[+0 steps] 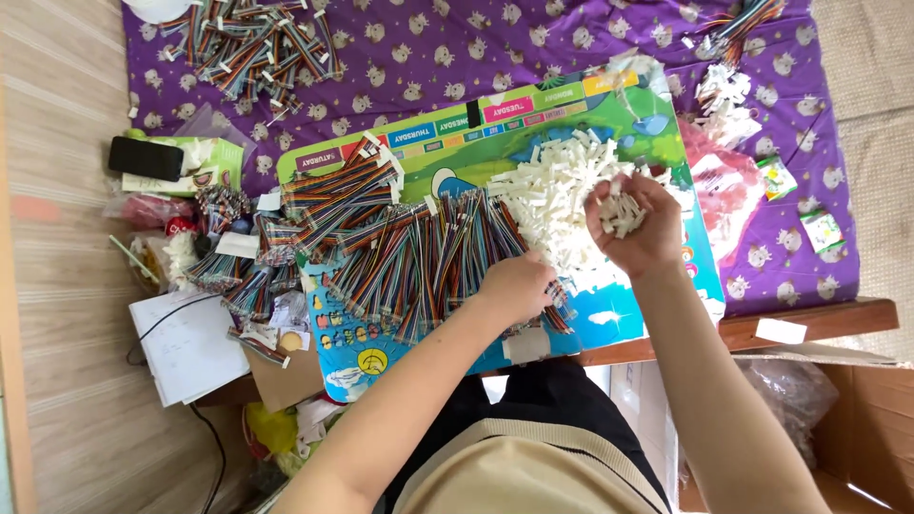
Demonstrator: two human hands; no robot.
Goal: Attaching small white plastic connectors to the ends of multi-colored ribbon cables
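Observation:
My right hand [636, 221] is cupped palm up and holds a handful of small white plastic connectors, just right of a big heap of the same white connectors [557, 190]. My left hand [517, 287] rests knuckles up on a spread of rainbow-coloured ribbon cable bundles [419, 252], its fingers closed on the cables. Both lie on a colourful printed board [628, 119] on a low table.
A purple patterned cloth [447, 43] covers the table. More cable bundles [252, 43] lie at the far left, and others [747, 19] at the far right. A black phone [145, 157] sits on a green box. White papers [186, 347] lie at left, a cardboard box [857, 419] at right.

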